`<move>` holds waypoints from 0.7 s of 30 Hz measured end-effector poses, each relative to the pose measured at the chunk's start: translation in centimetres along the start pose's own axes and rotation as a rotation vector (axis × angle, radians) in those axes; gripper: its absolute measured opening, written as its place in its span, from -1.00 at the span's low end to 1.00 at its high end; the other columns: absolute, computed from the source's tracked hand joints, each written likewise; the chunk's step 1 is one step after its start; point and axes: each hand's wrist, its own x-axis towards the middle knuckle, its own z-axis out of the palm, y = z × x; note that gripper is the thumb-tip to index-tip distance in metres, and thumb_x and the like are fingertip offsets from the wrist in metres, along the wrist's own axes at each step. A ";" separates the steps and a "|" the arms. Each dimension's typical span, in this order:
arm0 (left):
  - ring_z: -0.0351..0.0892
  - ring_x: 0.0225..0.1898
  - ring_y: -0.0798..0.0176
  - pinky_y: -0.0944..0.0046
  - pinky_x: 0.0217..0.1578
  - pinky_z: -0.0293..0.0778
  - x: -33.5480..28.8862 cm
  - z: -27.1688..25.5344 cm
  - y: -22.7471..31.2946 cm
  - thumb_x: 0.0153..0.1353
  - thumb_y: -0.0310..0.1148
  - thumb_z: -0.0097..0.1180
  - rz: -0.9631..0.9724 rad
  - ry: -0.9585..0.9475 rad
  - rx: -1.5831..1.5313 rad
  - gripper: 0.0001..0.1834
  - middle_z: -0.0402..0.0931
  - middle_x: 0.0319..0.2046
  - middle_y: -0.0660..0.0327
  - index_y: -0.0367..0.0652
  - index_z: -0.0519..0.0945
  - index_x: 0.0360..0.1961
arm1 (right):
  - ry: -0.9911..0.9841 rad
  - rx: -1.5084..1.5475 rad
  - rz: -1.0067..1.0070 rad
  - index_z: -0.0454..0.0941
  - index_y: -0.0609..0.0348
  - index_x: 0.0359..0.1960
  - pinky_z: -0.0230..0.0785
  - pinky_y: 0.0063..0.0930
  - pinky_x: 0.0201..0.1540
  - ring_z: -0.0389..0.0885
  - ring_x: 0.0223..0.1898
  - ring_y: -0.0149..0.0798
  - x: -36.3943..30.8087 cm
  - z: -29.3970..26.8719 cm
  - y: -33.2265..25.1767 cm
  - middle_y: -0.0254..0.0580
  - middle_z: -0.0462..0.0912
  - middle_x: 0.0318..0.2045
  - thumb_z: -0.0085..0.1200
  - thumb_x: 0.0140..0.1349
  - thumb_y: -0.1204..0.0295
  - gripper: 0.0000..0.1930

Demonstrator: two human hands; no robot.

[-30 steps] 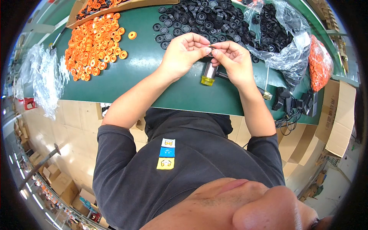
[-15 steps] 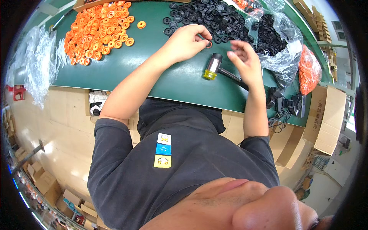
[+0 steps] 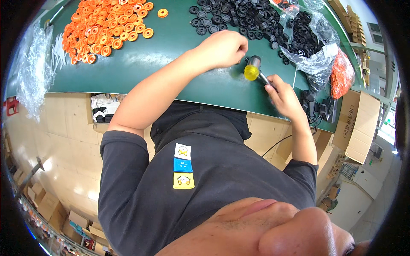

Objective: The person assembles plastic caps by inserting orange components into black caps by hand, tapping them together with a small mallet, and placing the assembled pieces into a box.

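My right hand (image 3: 284,96) is wrapped round the handle of a mallet (image 3: 253,68), whose head has a yellow face, a metal middle and a black end. The mallet head is raised over the green table, close beside the fingers of my left hand (image 3: 226,48). That left hand is curled shut low over the tabletop, knuckles up. Whatever its fingertips pinch is hidden behind them and the mallet head. Beyond the left hand lies a heap of black round caps (image 3: 247,15). Farther left is a heap of orange round caps (image 3: 106,25).
One orange cap (image 3: 162,13) lies apart from its heap. A clear bag of black caps (image 3: 314,55) and a bag of orange parts (image 3: 341,74) stand at the right. Clear plastic wrap (image 3: 32,64) hangs off the left end. A cardboard box (image 3: 356,126) is at the table's right edge.
My right hand, open and free before, has taken the mallet by its handle and lifted it. My left hand moved slightly right and nearer; the small black-and-orange round piece it held is now hidden.
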 end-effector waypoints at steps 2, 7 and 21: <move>0.69 -0.28 0.07 0.13 -0.19 0.58 0.4 0.1 -0.5 0.16 -0.42 0.16 0.007 0.139 -0.057 -0.79 0.67 -0.32 0.07 -0.22 0.66 -0.17 | -0.046 0.150 0.028 0.47 0.22 -0.04 0.35 -0.36 -0.47 0.52 -0.57 -0.20 -0.3 -0.2 -0.8 -0.22 0.45 -0.58 -0.06 0.47 0.41 -0.83; 0.65 -0.39 0.40 0.33 -0.31 0.56 1.5 -0.3 -1.3 0.26 -0.38 0.17 -0.090 0.365 -0.354 -0.80 0.69 -0.33 0.20 -0.23 0.67 -0.14 | -0.042 0.433 0.052 0.45 0.19 0.07 0.22 -0.59 -0.54 0.37 -0.56 -0.56 -0.7 0.3 -3.4 -0.44 0.38 -0.57 -0.17 0.55 0.37 -0.77; 0.62 -0.34 0.39 0.36 -0.27 0.54 1.7 -0.6 -1.3 0.21 -0.43 0.19 -0.163 0.359 -0.708 -0.81 0.65 -0.34 0.24 -0.24 0.67 -0.18 | 0.006 0.478 0.066 0.40 0.23 0.20 0.31 -0.49 -0.44 0.39 -0.53 -0.47 0.6 1.4 -5.1 -0.39 0.40 -0.53 -0.14 0.52 0.39 -0.68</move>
